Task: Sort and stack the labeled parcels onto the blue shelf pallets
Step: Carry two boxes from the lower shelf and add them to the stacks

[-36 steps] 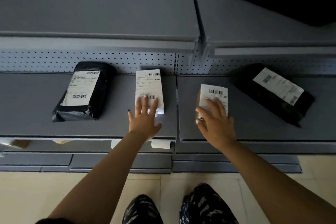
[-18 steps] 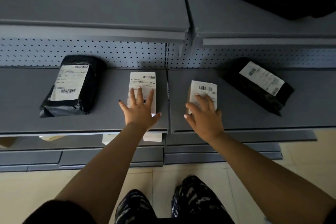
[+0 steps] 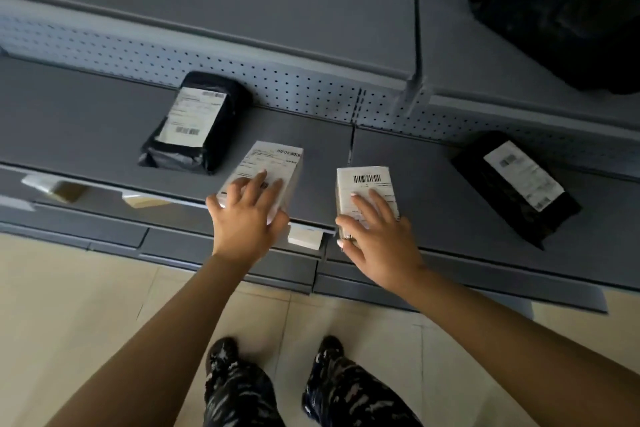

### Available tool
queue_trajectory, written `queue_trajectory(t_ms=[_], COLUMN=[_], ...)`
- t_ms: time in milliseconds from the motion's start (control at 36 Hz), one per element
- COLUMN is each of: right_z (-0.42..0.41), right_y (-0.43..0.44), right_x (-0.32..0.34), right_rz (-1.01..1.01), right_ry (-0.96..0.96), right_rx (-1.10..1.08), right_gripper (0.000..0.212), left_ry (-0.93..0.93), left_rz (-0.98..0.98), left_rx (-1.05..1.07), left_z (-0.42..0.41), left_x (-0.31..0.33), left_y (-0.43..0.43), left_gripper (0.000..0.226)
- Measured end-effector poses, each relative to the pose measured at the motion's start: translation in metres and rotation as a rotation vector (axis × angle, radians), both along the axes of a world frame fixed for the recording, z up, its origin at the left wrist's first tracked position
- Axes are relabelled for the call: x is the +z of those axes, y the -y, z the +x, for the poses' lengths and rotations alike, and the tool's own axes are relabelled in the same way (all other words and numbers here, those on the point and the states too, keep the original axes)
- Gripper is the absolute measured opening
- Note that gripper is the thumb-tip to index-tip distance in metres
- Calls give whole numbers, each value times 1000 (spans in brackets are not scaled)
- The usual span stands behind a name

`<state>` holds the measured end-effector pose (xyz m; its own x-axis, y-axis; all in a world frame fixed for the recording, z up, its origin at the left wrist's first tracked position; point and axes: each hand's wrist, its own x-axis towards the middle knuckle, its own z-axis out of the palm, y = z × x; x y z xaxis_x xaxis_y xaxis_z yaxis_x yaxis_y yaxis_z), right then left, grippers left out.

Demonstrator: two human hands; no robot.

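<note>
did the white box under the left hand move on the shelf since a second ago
Yes. The white box under the left hand has slid away from the pegboard toward the shelf front edge, turning slantwise.

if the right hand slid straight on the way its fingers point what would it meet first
The right hand lies on the white labelled box; past it, probably only bare shelf, then the perforated back panel.

I see two white labelled boxes lying flat just either side of the shelf seam (image 3: 351,156): left box (image 3: 273,163) skewed, right box (image 3: 367,184) squarer. Further out lie two black bags (labels up): left bag (image 3: 197,121) near, right bag (image 3: 516,184) well apart.
</note>
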<state>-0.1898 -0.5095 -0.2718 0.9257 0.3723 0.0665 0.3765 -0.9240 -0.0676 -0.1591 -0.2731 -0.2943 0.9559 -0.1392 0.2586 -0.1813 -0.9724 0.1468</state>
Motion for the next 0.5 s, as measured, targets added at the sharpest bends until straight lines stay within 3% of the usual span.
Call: queue_trajectory(t_ms=[500], right_z=[-43], right_y=[-214], right_x=[88], right_rz=[138], right_ry=[6], right_rx=[366], right_gripper=[36], left_ry=[6], left_rz=[-18], left_rx=[181], left_z=[-122], left_x=[101], left_y=[-210], left_gripper=[53])
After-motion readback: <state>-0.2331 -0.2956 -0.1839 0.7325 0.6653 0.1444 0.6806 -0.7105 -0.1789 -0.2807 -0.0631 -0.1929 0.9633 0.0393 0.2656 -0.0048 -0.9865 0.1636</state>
